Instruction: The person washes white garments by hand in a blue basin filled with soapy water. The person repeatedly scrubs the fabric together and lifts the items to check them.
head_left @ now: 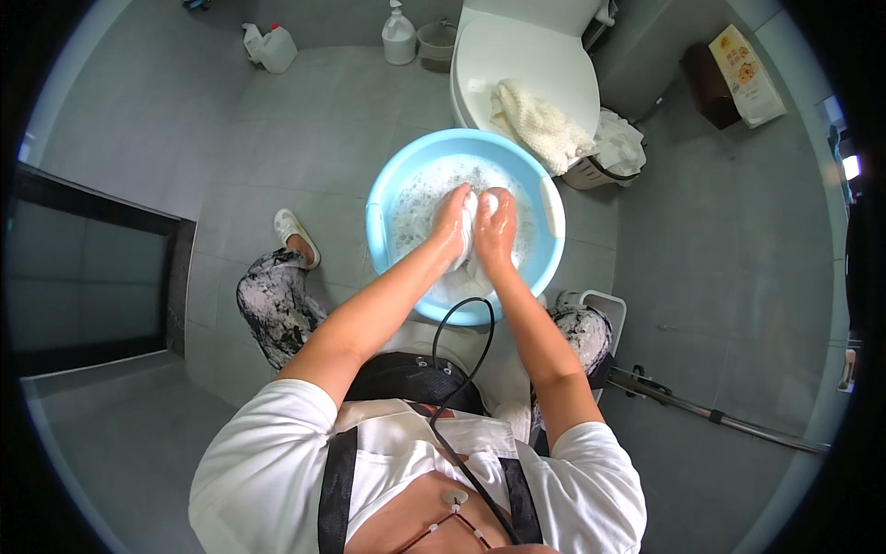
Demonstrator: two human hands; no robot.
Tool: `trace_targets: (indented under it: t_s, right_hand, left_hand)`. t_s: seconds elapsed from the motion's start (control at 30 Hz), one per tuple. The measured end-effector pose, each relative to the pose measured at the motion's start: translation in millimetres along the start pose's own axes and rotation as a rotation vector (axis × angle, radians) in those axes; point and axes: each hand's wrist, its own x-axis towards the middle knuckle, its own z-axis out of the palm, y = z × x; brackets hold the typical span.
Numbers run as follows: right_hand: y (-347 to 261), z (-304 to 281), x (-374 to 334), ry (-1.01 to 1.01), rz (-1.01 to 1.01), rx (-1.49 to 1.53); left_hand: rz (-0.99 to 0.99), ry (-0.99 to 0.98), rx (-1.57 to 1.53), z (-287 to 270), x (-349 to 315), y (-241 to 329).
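A round light-blue basin (377, 226) stands in front of me between my knees, filled with foamy, sudsy water (415, 212). Over it, my left hand (448, 223) and my right hand (496, 227) are side by side, wet and closed on one white cloth (468, 226). The cloth is bunched between them and its lower part hangs down toward the suds. What kind of cloth it is I cannot make out. My fingertips are partly hidden by the cloth and the hands themselves.
Beyond the basin is a white toilet (526, 57) with a cream knitted garment (535, 118) draped on its lid. Right of it stands a bin (591, 174) with a white liner. Along the back wall are a pump bottle (399, 37) and a white jug (277, 50). A black cable (437, 415) loops near my arms.
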Motion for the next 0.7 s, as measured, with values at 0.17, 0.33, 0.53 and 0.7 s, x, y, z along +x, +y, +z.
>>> trace_targets:
  t_s: [0.17,0.33,0.53,0.7]
  right_hand:
    - [-27.1,6.8,-12.1,-0.059,-0.111,-0.109]
    - [4.3,-4.8,18.3,-0.222,0.146,-0.294]
    - [8.2,-59.1,36.2,-0.296,-0.048,-0.414]
    - [19.4,-75.9,29.6,-0.334,-0.586,-0.442]
  left_hand:
    - [-0.052,-0.008,0.085,-3.3,3.4,7.9]
    - [-0.043,-0.08,0.379,-4.4,-16.9,17.0]
    - [0.483,-0.29,1.049,-36.5,3.6,79.7]
    - [0.81,-0.423,1.645,-51.4,-21.7,92.1]
